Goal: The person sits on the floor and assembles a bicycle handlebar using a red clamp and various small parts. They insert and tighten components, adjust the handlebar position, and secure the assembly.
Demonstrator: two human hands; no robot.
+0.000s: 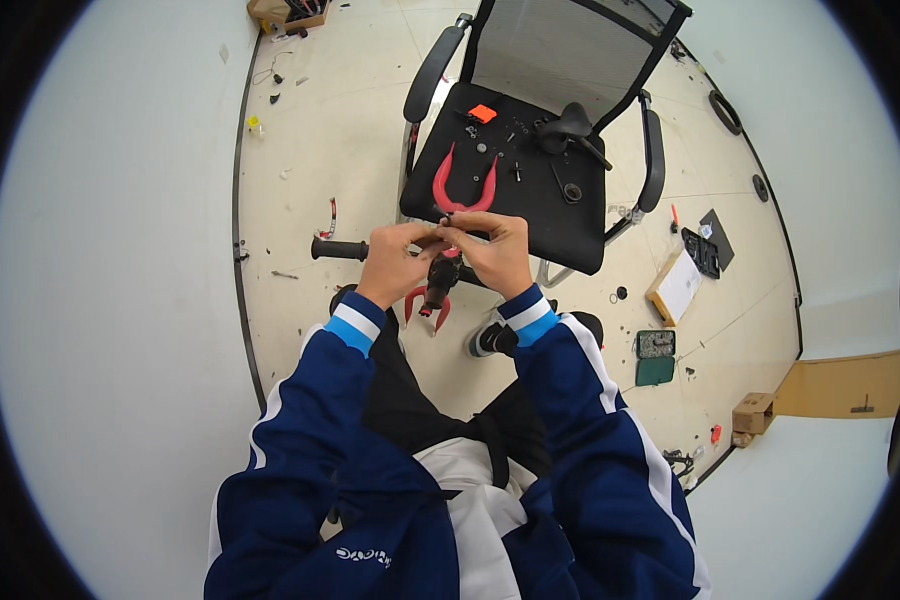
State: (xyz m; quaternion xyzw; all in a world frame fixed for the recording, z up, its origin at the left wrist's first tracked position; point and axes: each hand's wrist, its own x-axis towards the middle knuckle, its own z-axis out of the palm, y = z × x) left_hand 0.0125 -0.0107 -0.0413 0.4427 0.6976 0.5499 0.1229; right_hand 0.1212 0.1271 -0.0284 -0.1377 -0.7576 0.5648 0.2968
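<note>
My left hand (pixel 395 262) and my right hand (pixel 497 252) meet in front of me, fingertips pinched together around a small dark part (pixel 444 219); its kind is too small to tell. Just below them is a black handlebar stem (pixel 438 284), with a black handlebar grip (pixel 341 249) sticking out to the left. A pink-red U-shaped part (pixel 442 183) shows beyond my fingers, over the seat. Under the stem a second pink-red curved part (pixel 410 301) points toward me. My fingers hide part of the handlebar.
A black office chair (pixel 576 232) stands ahead, its seat holding a bicycle saddle (pixel 567 128), an orange piece (pixel 482 114) and several small parts. On the floor to the right are a tool case (pixel 701 254), a white-topped board (pixel 676 288) and a green case (pixel 655 371).
</note>
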